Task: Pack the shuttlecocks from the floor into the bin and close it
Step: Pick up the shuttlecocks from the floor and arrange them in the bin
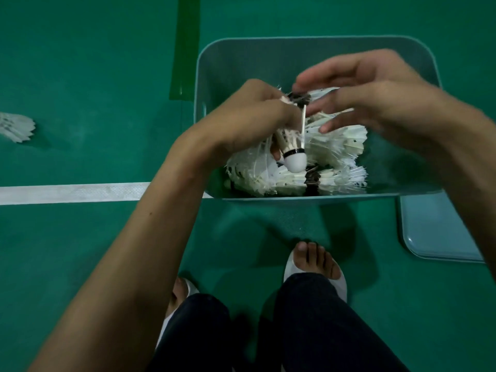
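A pale teal bin (209, 65) stands open on the green court floor, with several white feather shuttlecocks (338, 146) piled inside. My left hand (249, 119) is over the bin and grips a shuttlecock (291, 150) by its feathers, its white cork pointing towards me. My right hand (375, 89) hovers above the pile with its fingers spread and relaxed, holding nothing. One more shuttlecock (16, 127) lies on the floor at the far left. The bin's lid (434, 232) lies flat on the floor to the right of the bin.
A white court line (72, 193) runs across the floor on the left up to the bin. A dark green strip (186, 47) lies behind the bin's left corner. My feet in white sandals (314, 261) stand just in front of the bin.
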`<state>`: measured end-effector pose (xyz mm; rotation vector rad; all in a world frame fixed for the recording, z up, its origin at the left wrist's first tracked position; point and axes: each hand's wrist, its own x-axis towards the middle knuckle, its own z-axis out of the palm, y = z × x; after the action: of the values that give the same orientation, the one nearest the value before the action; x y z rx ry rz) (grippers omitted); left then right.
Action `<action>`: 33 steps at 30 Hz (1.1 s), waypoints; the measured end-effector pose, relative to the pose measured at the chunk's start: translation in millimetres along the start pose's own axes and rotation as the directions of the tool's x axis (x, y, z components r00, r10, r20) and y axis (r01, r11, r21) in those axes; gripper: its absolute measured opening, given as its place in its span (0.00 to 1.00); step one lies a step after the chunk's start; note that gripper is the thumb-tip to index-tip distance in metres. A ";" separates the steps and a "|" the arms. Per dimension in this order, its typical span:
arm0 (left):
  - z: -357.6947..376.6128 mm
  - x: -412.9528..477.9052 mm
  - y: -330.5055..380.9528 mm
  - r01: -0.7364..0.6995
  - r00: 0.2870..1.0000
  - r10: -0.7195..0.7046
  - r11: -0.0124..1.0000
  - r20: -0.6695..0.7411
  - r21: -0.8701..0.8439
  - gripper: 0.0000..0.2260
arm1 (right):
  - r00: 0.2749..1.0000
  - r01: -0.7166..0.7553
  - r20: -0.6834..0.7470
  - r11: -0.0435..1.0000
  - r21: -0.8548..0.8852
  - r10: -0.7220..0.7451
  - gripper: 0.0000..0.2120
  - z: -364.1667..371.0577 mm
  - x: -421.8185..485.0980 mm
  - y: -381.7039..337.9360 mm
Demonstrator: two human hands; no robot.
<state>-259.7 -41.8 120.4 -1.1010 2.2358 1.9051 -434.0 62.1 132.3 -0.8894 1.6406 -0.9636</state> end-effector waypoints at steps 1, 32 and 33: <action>2.4 0.9 0.2 -0.007 1.000 0.007 1.000 0.021 -0.004 0.10 | 0.999 0.020 0.037 0.999 -0.043 -0.018 0.15 1.1 1.5 1.1; 9.3 -0.9 -15.8 0.040 0.785 0.047 0.991 -0.618 0.126 0.22 | 0.890 -0.429 -0.059 0.873 0.233 0.453 0.07 79.3 11.6 25.3; 10.9 -0.9 -15.0 0.043 0.777 0.056 0.989 -0.627 0.142 0.22 | 0.883 -0.446 -0.033 0.856 0.261 0.469 0.09 75.8 11.2 24.5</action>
<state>-256.1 -32.1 104.9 -1.9353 2.6172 1.4620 -365.9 49.1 91.6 -0.2610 1.6640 -0.8535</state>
